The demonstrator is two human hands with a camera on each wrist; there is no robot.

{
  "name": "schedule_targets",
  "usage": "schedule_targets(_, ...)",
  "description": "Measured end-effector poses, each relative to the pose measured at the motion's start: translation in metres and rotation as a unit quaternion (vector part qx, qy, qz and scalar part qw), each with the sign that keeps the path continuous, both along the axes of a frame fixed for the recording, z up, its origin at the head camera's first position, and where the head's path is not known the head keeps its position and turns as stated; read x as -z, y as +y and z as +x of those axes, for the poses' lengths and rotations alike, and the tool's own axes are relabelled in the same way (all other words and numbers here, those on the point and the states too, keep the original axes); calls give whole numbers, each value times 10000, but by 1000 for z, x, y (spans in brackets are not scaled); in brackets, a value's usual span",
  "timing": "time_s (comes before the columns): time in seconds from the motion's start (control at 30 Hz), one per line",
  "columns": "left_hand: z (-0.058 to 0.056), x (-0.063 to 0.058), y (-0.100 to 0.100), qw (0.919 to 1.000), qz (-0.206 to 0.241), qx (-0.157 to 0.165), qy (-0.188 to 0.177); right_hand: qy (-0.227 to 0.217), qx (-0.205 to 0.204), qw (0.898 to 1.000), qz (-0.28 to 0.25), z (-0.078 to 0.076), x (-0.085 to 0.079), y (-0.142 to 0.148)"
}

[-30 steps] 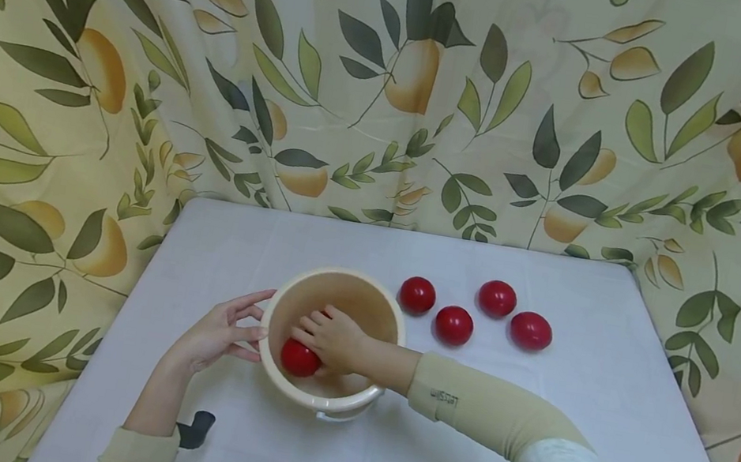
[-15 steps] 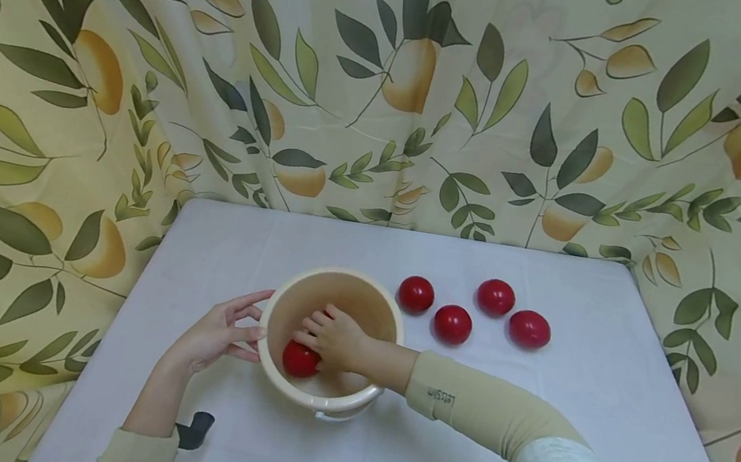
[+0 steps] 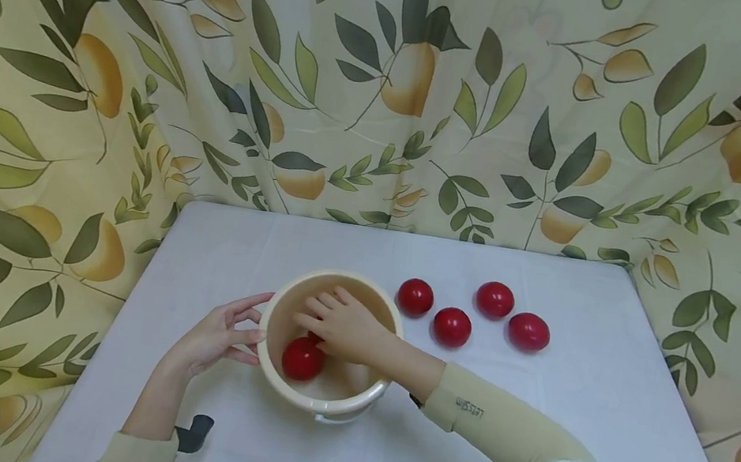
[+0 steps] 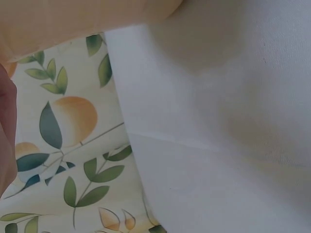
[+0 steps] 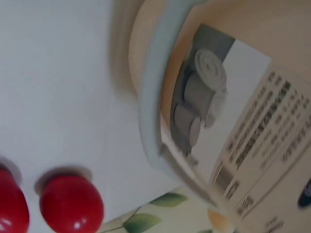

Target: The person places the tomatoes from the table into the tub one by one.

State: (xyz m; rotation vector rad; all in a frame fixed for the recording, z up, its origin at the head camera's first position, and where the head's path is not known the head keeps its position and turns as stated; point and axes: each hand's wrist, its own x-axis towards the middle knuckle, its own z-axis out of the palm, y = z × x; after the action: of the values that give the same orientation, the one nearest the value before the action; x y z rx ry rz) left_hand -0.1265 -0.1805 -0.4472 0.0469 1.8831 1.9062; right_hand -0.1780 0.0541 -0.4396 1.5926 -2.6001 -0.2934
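A cream bucket stands on the white-covered table. My left hand is at its left side, fingers spread and touching the outside wall just below the rim. Inside the bucket lies a smooth red ball. My right hand is inside the bucket above it, palm down with fingers loosely spread. A sliver of a second red ball shows under that hand, which covers most of it. In the right wrist view a printed label and pale handle show on the bucket; the right hand is out of that view.
Several more red balls lie right of the bucket, including a nearer one and a far-right one. A small black object is beside my left forearm. A leaf-and-fruit patterned curtain hangs behind the white table.
My right hand has risen a little and shifted away from the front red ball in the bucket, uncovering more of it. The left hand and bucket stay put.
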Motion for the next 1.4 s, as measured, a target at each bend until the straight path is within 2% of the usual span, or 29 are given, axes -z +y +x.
schedule_targets(0.07, 0, 0, 0, 10000, -1, -18, -14, -320, 221, 9977, -554, -3, -5, 9)
schedule_targets(0.17, 1, 0, 0, 10000, 16, -60, -25, -534, 637, 9868, -1386, -8, -11, 27)
schedule_targets(0.3, 2, -1, 0, 9999, 30, -94, -22, -391, 1378, 9662, -2141, -14, -15, 59)
schedule_targets(0.4, 2, -1, 0, 9999, 40, -114, -35, -362, 2136, 9453, -2440, -19, -15, 87)
schedule_targets(0.53, 2, 1, 0, 9999, 17, -121, -43, -417, 3276, 9078, -2585, -27, -8, 130)
schedule_targets(0.67, 1, 2, 0, 9999, 16, -124, -52, -429, 4176, 8683, -2641, -33, 8, 176)
schedule_targets(0.77, 2, 2, 0, 9999, 25, -140, -72, -499, 4720, 8410, -2596, -33, 23, 209)
schedule_targets(0.97, 1, 2, 0, 9999, -23, -147, -68, -951, 5514, 7947, -2353, -25, 46, 256)
schedule_targets(1.13, 0, 1, 1, 9999, -26, -130, -57, -1300, 5814, 7703, -2273, -17, 67, 279)
schedule_targets(1.27, 0, 1, 0, 9999, -16, -104, -40, -1453, 5959, 7578, -2225, -13, 80, 290)
schedule_targets(1.4, 0, 1, 0, 9999, 16, -95, -49, -1584, 6109, 7438, -2204, -10, 87, 292)
